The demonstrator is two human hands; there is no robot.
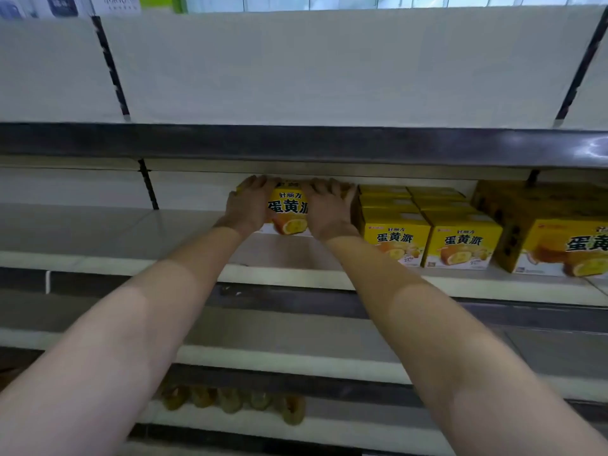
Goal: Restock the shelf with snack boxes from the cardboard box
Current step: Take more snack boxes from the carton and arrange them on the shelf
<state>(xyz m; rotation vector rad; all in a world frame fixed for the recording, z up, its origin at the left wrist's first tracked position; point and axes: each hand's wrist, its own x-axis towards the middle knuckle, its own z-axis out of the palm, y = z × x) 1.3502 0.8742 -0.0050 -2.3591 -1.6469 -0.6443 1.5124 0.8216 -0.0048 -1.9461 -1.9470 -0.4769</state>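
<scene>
My left hand and right hand grip one yellow cardboard snack box from either side, fingers curled over its top edge. Printed face points toward me; long axis runs left-right. It sits deep on the white metal shelf. Just beside my right hand: rows of matching yellow boxes. Farther right, a larger yellow carton. The dark shelf lip above hangs close overhead.

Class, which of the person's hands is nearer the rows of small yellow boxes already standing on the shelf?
Right. The right hand grips the held box on the side by the small yellow boxes; the left hand grips its far side.
</scene>
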